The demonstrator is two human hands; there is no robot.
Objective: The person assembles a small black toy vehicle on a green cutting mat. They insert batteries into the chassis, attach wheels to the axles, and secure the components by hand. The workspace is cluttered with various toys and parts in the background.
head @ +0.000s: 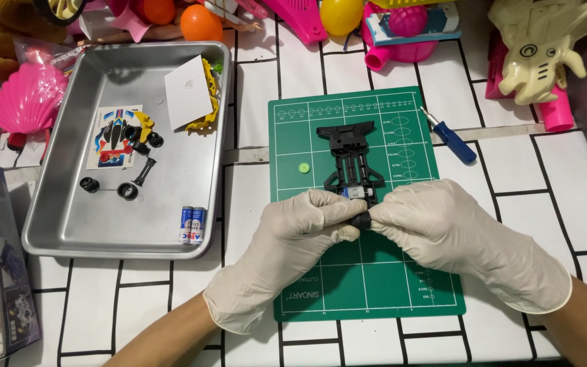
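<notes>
Looking down from the head view, we've got both gloved hands meeting over the green cutting mat [368, 285] on the desk. Our left hand [287, 248] is curled in from the left, fingertips pinched on a small black wheel [361, 221] right at the near end of the black toy car chassis [352, 160]. Our right hand [456, 238] comes in from the right, thumb and forefinger clamped on that same wheel, so both hands are grasping, neither relaxed. The chassis lies flat on the mat, its long axis running straight away from the hands, wide end farthest off, near end tucked under the fingertips. Both hands sit about equally close to it, the wheel squeezed between them. A small silver piece shows just beyond the fingertips; what it is we can't make out.

Farther from the left hand, a tiny green disc [302, 168] rests on the mat. Beyond the right hand, off the mat's edge, lies a blue-handled screwdriver [451, 136]. Well out to the left sits the metal tray [56, 224] with more black wheels, a sticker sheet [113, 136], a white card and two batteries [192, 225]. Bright plastic toys crowd the far edge of the desk.
</notes>
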